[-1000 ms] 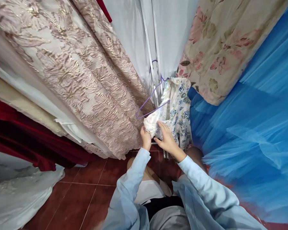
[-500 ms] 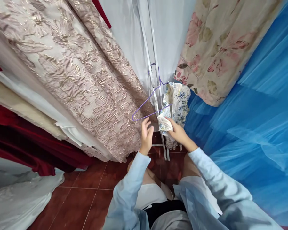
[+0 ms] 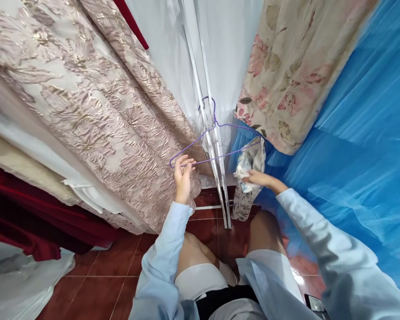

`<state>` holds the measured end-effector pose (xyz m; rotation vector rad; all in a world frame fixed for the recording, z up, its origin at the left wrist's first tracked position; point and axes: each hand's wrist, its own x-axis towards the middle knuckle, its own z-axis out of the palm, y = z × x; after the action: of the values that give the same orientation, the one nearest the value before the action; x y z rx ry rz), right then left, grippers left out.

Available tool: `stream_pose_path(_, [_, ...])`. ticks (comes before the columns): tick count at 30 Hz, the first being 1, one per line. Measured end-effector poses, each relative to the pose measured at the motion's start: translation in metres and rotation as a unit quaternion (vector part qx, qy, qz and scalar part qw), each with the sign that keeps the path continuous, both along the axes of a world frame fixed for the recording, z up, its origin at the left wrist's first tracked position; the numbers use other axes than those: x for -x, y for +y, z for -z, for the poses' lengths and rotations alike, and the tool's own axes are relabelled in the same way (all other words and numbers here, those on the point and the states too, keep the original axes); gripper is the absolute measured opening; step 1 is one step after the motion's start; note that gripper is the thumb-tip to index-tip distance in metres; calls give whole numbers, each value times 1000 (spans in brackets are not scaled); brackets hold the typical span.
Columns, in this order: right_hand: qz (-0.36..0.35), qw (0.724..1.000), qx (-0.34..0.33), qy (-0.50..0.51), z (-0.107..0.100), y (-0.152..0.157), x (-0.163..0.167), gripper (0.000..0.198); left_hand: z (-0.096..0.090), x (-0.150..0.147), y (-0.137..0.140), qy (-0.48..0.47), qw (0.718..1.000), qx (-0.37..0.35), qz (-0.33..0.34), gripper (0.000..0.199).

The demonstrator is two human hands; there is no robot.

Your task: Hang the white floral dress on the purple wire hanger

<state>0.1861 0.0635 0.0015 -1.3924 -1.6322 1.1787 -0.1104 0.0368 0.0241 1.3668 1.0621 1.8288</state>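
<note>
A thin purple clothes hanger (image 3: 224, 155) hangs in front of a white metal rack post. My left hand (image 3: 182, 180) is at its left end, fingers curled around the lower bar near the corner. At the hanger's right end hangs a small white garment with a blue and yellow floral print (image 3: 259, 155), its opening still around that tip. My right hand (image 3: 258, 178) grips a bunched part of this garment, just below the hanger bar. The garment's lower part hangs down toward the floor. The fingertips of my right hand are partly hidden in the cloth.
A pink embossed floral fabric (image 3: 120, 120) hangs close on the left. On the right hang a beige flowered fabric (image 3: 286, 80) and blue tulle (image 3: 346, 186). The white rack posts (image 3: 216, 164) reach the red tiled floor (image 3: 116, 275). A phone-like device (image 3: 315, 303) lies at lower right.
My right hand has pulled the floral garment rightward along the hanger, baring most of the bar. My left hand has moved left and up onto the hanger's left end.
</note>
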Motion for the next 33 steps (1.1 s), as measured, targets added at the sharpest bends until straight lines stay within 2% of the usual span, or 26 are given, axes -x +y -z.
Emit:
stream_pose_path(2, [-129, 991, 45, -11, -8, -22, 9, 14, 13, -13, -13, 1, 999, -29, -24, 51])
stream_pose_path(4, [-286, 955, 72, -14, -26, -40, 18, 14, 31, -31, -31, 33, 998, -44, -8, 55])
stream_pose_path(6, [-409, 909, 81, 0, -51, -54, 24, 14, 48, -48, -51, 105, 989, -18, 103, 58])
stream_pose_path(8, [-463, 881, 91, 31, -74, -64, 25, 16, 59, -57, -67, 156, 954, 65, 246, 64])
stream_pose_path(10, [-458, 881, 100, 65, -90, -72, 21, 23, 62, -58, -79, 141, 912, 159, 350, 76])
stream_pose_path(11, [-429, 895, 97, 77, -94, -75, 18, 27, 61, -55, -83, 124, 892, 191, 391, 81])
stream_pose_path(13, [-320, 939, 73, 99, -94, -78, 7, 29, 54, -42, -91, 112, 858, 212, 455, 85])
stream_pose_path(15, [-185, 972, 48, 134, -89, -77, -5, 26, 47, -26, -99, 154, 837, 213, 480, 75])
stream_pose_path(18, [-20, 978, 28, 205, -78, -71, -20, 18, 43, -3, -111, 254, 836, 218, 436, 39])
stream_pose_path(20, [46, 968, 18, 246, -74, -66, -23, 14, 42, 8, -118, 283, 856, 221, 372, 21])
stream_pose_path(21, [65, 963, 13, 261, -73, -64, -21, 14, 42, 12, -120, 277, 872, 225, 336, 18])
stream_pose_path(24, [51, 960, 14, 275, -74, -66, -6, 14, 41, 13, -121, 215, 906, 217, 293, 24])
stream_pose_path(26, [-12, 962, 31, 269, -76, -73, 9, 14, 43, 2, -118, 191, 913, 176, 316, 43])
stream_pose_path(28, [-100, 958, 59, 263, -81, -81, 23, 16, 50, -16, -111, 204, 913, 129, 329, 67])
stream_pose_path(29, [-144, 952, 74, 260, -83, -86, 28, 18, 56, -25, -107, 220, 912, 119, 324, 71])
stream_pose_path(31, [-211, 939, 95, 254, -89, -92, 30, 26, 73, -41, -98, 271, 907, 122, 299, 57])
stream_pose_path(33, [-224, 938, 84, 249, -95, -93, 22, 34, 92, -46, -89, 327, 890, 140, 284, 34])
